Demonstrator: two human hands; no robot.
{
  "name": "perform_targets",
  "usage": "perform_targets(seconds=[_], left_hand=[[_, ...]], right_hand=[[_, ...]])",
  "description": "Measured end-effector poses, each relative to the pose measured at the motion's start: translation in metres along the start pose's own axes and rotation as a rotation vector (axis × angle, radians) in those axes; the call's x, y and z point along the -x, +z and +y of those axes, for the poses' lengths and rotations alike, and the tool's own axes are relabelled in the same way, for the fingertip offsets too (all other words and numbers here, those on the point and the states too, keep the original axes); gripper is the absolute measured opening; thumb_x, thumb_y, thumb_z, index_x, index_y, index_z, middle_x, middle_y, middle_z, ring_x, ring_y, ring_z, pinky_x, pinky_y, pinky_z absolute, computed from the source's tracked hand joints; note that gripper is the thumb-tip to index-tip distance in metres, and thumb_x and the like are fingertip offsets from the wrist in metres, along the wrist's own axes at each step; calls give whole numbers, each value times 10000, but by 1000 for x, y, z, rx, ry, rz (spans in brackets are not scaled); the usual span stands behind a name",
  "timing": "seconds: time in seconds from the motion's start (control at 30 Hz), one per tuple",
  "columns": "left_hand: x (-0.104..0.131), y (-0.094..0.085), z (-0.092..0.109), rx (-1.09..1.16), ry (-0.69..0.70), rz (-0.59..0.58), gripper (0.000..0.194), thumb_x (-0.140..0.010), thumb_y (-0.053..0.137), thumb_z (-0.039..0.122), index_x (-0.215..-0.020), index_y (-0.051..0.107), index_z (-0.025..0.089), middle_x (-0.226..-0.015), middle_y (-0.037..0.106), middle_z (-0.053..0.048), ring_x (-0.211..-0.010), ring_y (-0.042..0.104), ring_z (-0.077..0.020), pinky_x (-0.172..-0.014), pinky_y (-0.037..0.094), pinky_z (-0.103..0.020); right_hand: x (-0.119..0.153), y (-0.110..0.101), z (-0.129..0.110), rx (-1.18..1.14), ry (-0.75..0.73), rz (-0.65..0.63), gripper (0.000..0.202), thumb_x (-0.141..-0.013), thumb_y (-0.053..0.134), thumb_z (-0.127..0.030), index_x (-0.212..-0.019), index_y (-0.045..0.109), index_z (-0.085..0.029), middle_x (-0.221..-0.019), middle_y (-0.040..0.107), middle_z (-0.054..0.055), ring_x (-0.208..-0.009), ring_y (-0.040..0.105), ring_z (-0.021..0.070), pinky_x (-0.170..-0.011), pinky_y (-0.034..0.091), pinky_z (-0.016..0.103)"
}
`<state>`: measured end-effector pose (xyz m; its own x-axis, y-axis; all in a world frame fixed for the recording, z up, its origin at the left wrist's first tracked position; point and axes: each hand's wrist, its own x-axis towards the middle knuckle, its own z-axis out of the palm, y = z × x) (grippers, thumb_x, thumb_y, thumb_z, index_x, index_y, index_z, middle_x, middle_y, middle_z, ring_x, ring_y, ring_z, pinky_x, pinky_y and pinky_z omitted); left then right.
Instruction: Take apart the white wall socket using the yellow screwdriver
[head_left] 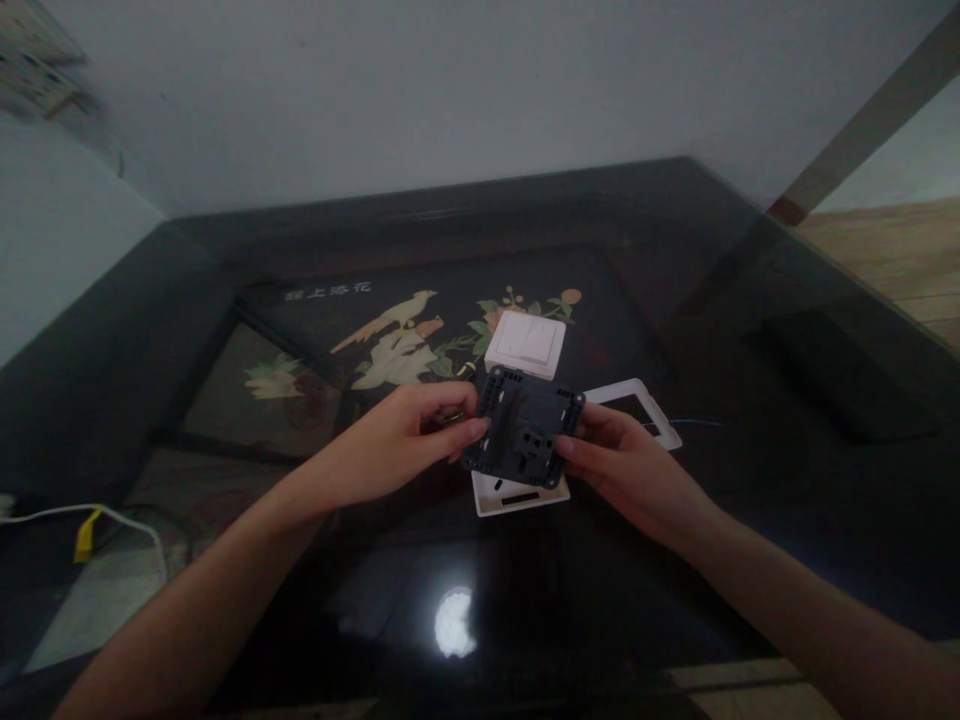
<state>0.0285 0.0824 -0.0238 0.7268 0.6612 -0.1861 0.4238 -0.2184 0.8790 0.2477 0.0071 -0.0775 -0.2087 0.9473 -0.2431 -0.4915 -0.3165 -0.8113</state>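
Observation:
Between my two hands is a black square wall-socket module [529,425], its face with several plug slots turned toward me and slightly tilted. My left hand [431,435] pinches its left edge, thumb on the front. On the right edge, my right hand [611,455] grips with the thumb near the slots. A small dark piece with a gold-coloured band [466,371] pokes out above my left fingers; its kind is unclear. Partly hidden under the module lies a white slotted cover plate [521,503]. A white frame [651,405] lies behind my right hand.
Just beyond the module sits a white wall switch [526,342] on the glossy black table [360,600], which has a bird-and-flower inlay. A dark flat object [840,375] lies at right. At left runs a white cable [135,520] with a yellow tag [87,537]. A wall stands behind.

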Motion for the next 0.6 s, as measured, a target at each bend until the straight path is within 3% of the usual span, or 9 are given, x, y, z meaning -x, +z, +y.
perform_targets(seconds=[0.23,0.4,0.6], left_hand=[[2,-2,1,-31,8,-1,230,-927,521,323,-750,537,178,-668,495,53,-625,475,-101,-552,362,-212],[2,-4,0,-50,8,6,251,-922,531,342,-729,514,183,-661,466,52,-619,455,-106,-545,350,-216],[1,-4,0,-69,19,17,241,-921,523,357,-758,544,181,-700,492,35,-658,467,-121,-573,361,-227]], right_hand=[[0,-4,3,17,46,41,232,-680,854,-294,-885,775,-217,-795,762,15,-690,678,96,-658,559,218],[-1,-4,3,73,66,66,255,-655,862,-365,-812,772,-184,-704,730,10,-610,657,102,-614,579,247],[1,-3,0,138,-29,65,193,-685,848,-329,-810,777,-200,-692,736,6,-598,657,101,-613,578,241]])
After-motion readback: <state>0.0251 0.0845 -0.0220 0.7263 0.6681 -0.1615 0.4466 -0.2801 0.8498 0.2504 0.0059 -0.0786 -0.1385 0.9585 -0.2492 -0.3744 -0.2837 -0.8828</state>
